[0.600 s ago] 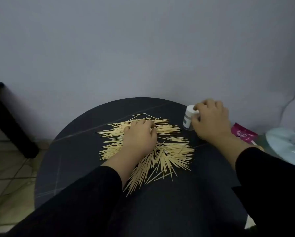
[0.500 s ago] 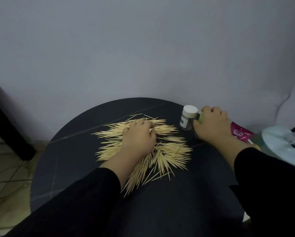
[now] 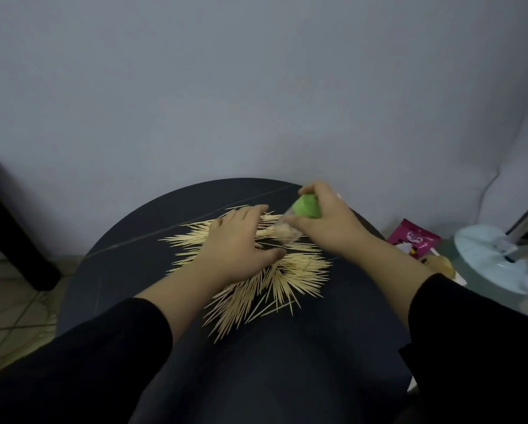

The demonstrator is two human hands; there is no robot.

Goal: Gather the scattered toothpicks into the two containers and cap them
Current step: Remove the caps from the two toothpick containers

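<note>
A heap of pale wooden toothpicks lies spread on the round dark table. My left hand hovers over the heap with its fingers stretched out and relaxed. My right hand grips a clear container with a green cap, tilted over the far side of the heap, its clear body pointing down toward my left hand. The white-capped container is hidden behind my right hand.
A pink packet lies on a surface right of the table, beside a pale blue fan base. A dark piece of furniture stands at the left. The grey wall is close behind the table.
My right hand left the white-capped container, took the green-capped one and lifted it left over the toothpicks. My left hand's fingers uncurled and spread over the heap.
</note>
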